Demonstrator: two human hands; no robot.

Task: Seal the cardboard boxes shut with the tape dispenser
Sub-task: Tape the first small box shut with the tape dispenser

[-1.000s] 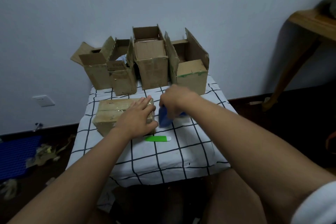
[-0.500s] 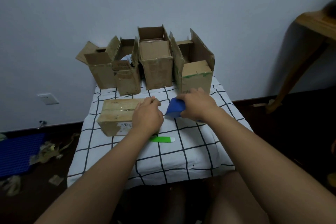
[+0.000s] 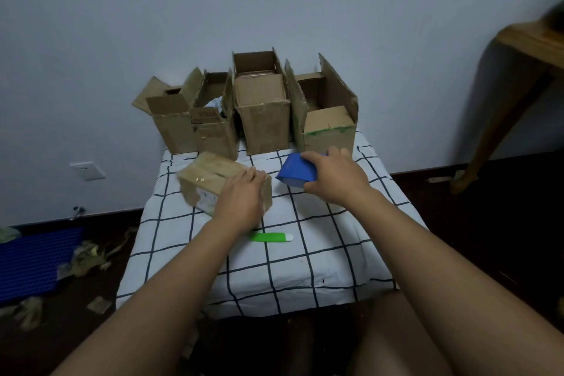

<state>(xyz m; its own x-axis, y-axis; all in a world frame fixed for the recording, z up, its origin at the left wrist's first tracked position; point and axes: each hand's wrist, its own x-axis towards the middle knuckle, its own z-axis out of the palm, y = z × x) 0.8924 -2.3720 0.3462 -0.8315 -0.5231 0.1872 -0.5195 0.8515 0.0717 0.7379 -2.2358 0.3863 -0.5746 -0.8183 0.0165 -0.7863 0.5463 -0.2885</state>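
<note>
Two hands are busy now. My left hand (image 3: 244,198) lies on the small closed brown cardboard box (image 3: 210,183), fingers fairly straight and pressing on its near right corner; whether the thumb curls round the edge, I cannot tell. My right hand (image 3: 332,177) grips the blue plastic tape dispenser (image 3: 294,174), fingers over its top and thumb under its near side, a little to the right of the left fingertips and apart from the box.

I judge the small box to be light, because it sits turned and somewhat tilted under one hand. Its cardboard is stiff at the edges but will give in the middle of a flap, and the shiny tape on its top looks slippery. So I would hold it at a corner or along an edge, where the wall supports the push. The dispenser is hard and smooth; I would keep the whole hand round its body.

Beyond my fingertips four open brown cardboard boxes (image 3: 262,119) stand in a row against the wall, flaps up. Near my left wrist lies a green plastic utility knife (image 3: 270,237).

Everything rests on a white cloth with dark grid lines (image 3: 320,268); it seems soft, so a box may sink or slide when pressed. The wall (image 3: 274,3) is pale grey-blue. On the dark floor at left lie tape scraps (image 3: 88,256) and a blue ribbed mat (image 3: 30,262); a wooden table (image 3: 531,49) stands at right.
</note>
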